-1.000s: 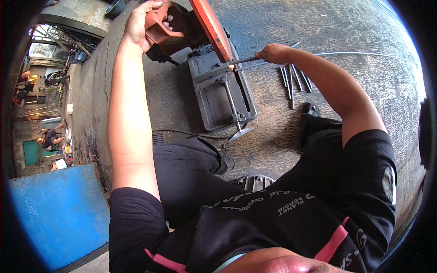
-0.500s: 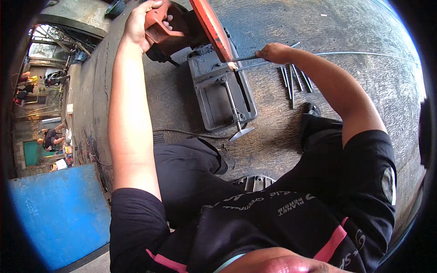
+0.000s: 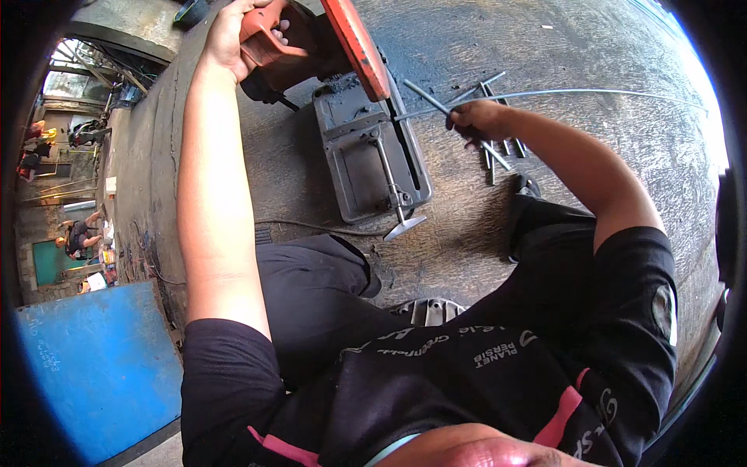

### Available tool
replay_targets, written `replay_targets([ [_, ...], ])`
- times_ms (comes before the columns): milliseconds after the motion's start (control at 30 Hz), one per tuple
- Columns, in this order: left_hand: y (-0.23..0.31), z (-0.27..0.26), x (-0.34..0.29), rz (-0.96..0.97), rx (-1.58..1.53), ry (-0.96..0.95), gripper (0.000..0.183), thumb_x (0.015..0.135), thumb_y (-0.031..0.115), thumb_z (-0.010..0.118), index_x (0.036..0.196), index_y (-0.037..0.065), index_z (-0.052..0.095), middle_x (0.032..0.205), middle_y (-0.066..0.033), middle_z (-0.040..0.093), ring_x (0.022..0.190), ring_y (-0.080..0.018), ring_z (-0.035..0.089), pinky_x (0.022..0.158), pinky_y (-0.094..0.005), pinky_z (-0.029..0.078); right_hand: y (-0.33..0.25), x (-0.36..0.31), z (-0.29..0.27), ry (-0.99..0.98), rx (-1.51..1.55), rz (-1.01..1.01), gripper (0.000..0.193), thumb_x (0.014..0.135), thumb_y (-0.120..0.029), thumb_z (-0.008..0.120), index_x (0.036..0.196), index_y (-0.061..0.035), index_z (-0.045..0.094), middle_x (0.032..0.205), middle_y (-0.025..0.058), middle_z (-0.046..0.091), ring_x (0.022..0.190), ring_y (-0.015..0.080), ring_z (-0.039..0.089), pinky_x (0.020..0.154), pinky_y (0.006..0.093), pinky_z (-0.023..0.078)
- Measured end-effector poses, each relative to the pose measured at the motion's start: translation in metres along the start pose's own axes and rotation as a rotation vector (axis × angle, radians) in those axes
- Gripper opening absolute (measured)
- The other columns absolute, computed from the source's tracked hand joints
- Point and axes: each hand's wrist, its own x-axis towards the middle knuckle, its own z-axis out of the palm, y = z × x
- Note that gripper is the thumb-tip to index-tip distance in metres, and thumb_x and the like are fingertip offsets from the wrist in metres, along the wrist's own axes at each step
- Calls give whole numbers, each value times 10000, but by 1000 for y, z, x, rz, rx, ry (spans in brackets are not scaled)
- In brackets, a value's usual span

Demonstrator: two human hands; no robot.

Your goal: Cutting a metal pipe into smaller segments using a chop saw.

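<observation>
My left hand (image 3: 224,43) is wrapped round the orange handle (image 3: 263,37) of a chop saw at the top left. The saw's red blade guard (image 3: 356,48) is raised over its grey metal base (image 3: 339,175). My right hand (image 3: 476,121) grips a short metal rod (image 3: 424,95), tilted and off the saw, to the right of the base. Beneath it a long thin metal rod (image 3: 576,92) runs from the saw's clamp out to the right. Several short cut rods (image 3: 491,173) lie on the floor, partly hidden by my right hand.
The clamp screw with its T-handle (image 3: 405,227) points toward me. A power cable (image 3: 311,226) crosses the floor by my left leg. A round ribbed metal part (image 3: 428,311) lies between my legs. A blue panel (image 3: 101,358) stands at the lower left, with a person (image 3: 78,237) farther off.
My right hand has drawn the short rod away from the blade and turned it, moving toward me. The saw head is slightly higher, with my left hand still on the handle.
</observation>
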Motion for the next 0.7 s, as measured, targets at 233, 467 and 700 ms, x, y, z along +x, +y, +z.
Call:
replay_targets([
  [233, 3, -11, 0, -37, 21, -42, 461, 879, 307, 561, 1173, -46, 540, 886, -119, 634, 751, -166, 649, 710, -300, 577, 9, 4, 65, -251, 408, 53, 307, 1024, -276, 350, 1187, -32, 442, 1021, 172, 576, 960, 315, 613, 875, 575, 485],
  [467, 4, -12, 1, -40, 7, -73, 463, 877, 303, 562, 1176, -50, 535, 881, -124, 631, 739, -168, 642, 717, -302, 572, 8, 9, 105, -421, 508, 71, 300, 1026, -336, 314, 1066, -79, 463, 1008, 120, 586, 945, 297, 587, 902, 551, 463],
  [700, 3, -11, 2, 9, 30, -61, 456, 893, 306, 555, 1185, -44, 530, 898, -125, 633, 741, -162, 647, 706, -295, 584, 25, 17, 120, -361, 475, 51, 200, 1021, -300, 378, 1015, -114, 449, 887, 77, 527, 835, 245, 549, 792, 484, 476],
])
